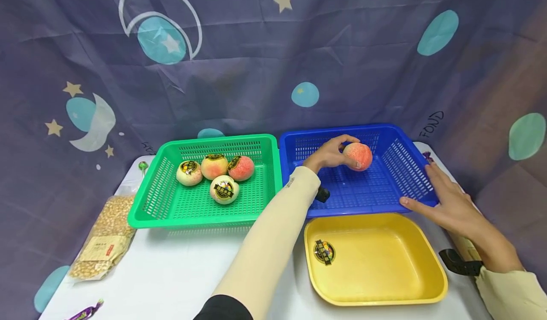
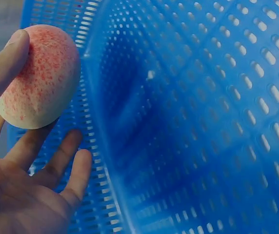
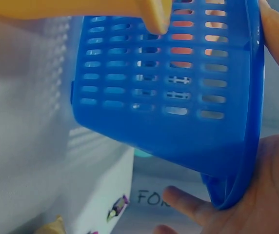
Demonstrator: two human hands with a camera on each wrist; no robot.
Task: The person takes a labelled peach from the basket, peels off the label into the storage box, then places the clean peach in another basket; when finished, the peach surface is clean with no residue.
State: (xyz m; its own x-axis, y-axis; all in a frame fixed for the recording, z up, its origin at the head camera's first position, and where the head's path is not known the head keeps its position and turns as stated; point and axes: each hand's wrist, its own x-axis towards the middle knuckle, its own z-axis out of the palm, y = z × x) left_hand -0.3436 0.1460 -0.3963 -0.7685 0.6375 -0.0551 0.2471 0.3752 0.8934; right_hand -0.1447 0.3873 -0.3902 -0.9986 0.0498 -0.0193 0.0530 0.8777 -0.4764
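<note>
Over the blue basket, my left hand holds a pink-red peach between thumb and fingers. The left wrist view shows the peach pale underneath and speckled red, with the other fingers loosely spread below it. My right hand touches the basket's right rim near the front corner. Its fingers are spread, and the right wrist view shows the palm against the blue rim. Several peaches with dark round stickers lie in the green basket to the left.
A yellow tray with a dark round sticker stands in front of the blue basket. A bag of corn kernels lies left of the green basket. Wrapped candies lie near the table edges. A patterned curtain hangs behind.
</note>
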